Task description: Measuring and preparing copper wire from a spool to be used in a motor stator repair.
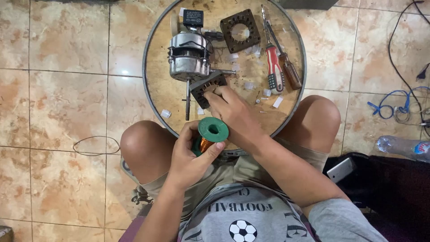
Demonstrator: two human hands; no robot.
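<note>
On the round wooden table (286, 112), the right hand (233, 112) pinches an apparently unwound dark stator core (207, 85) while the left hand (190, 154) grips a full green spool of copper wire (210, 134), so winding seems barely begun.

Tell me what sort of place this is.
Likely an informal home repair spot on a tiled floor: a round wooden table holds a fan-type motor, screwdrivers and a stator core, while the left hand holds a copper wire spool.
</note>
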